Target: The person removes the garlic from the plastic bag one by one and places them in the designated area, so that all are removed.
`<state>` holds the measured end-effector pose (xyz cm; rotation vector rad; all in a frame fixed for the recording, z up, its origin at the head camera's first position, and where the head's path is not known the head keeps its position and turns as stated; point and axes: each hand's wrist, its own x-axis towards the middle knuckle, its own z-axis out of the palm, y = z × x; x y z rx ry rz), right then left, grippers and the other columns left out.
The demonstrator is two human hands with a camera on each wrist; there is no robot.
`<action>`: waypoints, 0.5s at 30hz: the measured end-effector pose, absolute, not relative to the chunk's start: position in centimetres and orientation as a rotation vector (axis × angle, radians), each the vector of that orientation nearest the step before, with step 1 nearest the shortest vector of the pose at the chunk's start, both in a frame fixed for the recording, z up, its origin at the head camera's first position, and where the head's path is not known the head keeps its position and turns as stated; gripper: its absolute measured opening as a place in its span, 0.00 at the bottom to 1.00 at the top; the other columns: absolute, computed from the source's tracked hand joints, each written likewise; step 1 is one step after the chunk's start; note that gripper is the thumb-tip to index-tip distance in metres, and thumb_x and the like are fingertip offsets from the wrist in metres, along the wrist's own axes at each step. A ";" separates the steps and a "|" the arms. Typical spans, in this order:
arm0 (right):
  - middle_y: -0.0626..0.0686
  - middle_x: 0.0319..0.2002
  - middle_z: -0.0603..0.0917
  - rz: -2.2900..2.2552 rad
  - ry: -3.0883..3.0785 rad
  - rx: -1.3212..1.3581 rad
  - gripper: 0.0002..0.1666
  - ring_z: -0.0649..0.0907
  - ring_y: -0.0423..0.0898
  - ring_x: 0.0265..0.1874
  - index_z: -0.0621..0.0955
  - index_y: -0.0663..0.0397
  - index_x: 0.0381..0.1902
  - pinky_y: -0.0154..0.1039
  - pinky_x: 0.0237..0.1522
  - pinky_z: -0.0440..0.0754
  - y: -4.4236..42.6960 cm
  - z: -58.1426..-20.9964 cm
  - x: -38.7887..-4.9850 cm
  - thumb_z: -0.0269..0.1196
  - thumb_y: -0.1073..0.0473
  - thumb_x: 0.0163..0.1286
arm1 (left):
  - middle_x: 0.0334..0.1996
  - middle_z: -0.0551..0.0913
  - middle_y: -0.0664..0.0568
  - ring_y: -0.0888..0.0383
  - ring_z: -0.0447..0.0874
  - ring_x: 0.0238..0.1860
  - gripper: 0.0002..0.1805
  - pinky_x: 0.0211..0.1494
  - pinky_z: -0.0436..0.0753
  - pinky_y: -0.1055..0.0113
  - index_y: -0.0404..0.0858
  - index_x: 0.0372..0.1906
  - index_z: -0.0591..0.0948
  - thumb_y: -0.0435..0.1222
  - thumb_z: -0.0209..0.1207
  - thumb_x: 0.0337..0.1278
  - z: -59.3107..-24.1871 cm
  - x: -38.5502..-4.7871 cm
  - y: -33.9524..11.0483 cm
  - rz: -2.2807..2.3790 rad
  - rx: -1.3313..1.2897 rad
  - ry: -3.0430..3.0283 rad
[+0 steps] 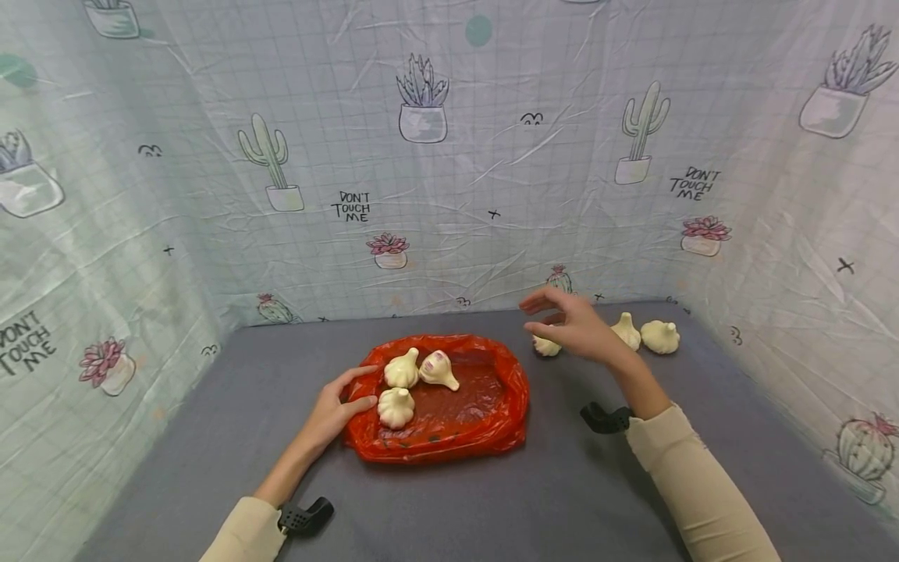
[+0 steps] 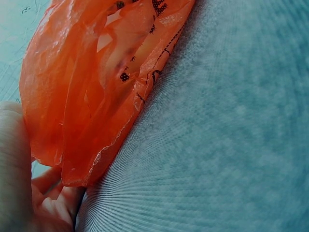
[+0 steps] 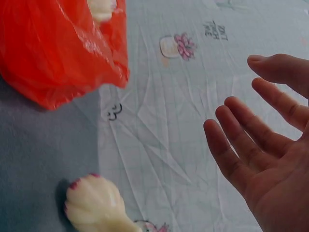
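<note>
An orange-red plastic bag (image 1: 435, 453) lies spread open on the grey table, with three garlic bulbs inside, one of them the front garlic bulb (image 1: 396, 408). My left hand (image 1: 335, 406) holds the bag's left side, thumb and a finger over the rim. In the left wrist view, other fingers lie below the bag's plastic (image 2: 72, 106). My right hand (image 1: 577, 326) hovers right of the bag with fingers spread and nothing in them. Behind it, partly hidden, sits a garlic bulb (image 1: 545, 346). The right wrist view shows a garlic bulb (image 3: 96, 203) apart from the fingers.
Farther right, two more garlic bulbs stand side by side near the table's back edge, the outer garlic bulb (image 1: 660, 336) and a partly covered garlic bulb (image 1: 627, 332). A cactus-printed sheet (image 1: 456, 179) hangs behind the table (image 1: 281, 351) and along both sides.
</note>
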<state>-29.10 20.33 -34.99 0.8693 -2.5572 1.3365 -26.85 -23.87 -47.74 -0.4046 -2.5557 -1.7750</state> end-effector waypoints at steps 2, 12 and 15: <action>0.59 0.59 0.83 1.335 -2.566 0.889 0.22 0.83 0.58 0.59 0.79 0.56 0.62 0.60 0.60 0.82 19.8 -34.9 -28.9 0.68 0.60 0.73 | 0.65 0.80 0.39 0.51 0.83 0.56 0.28 0.52 0.83 0.70 0.44 0.69 0.78 0.36 0.68 0.64 -47.7 -26.9 -23.9 -1.771 -0.401 -2.554; 0.58 0.58 0.84 1.269 -2.590 0.946 0.21 0.84 0.58 0.58 0.80 0.54 0.60 0.56 0.57 0.84 17.7 -34.9 -28.6 0.70 0.60 0.71 | 0.66 0.80 0.39 0.51 0.83 0.56 0.28 0.52 0.83 0.70 0.45 0.69 0.78 0.37 0.68 0.64 -47.8 -26.9 -23.9 -1.767 -0.398 -2.556; 0.57 0.57 0.85 1.247 -2.602 0.984 0.21 0.84 0.56 0.58 0.81 0.53 0.59 0.54 0.56 0.85 16.9 -34.9 -28.7 0.70 0.59 0.71 | 0.66 0.80 0.39 0.49 0.83 0.57 0.28 0.52 0.83 0.70 0.45 0.69 0.78 0.37 0.67 0.64 -47.8 -26.9 -23.9 -1.765 -0.400 -2.556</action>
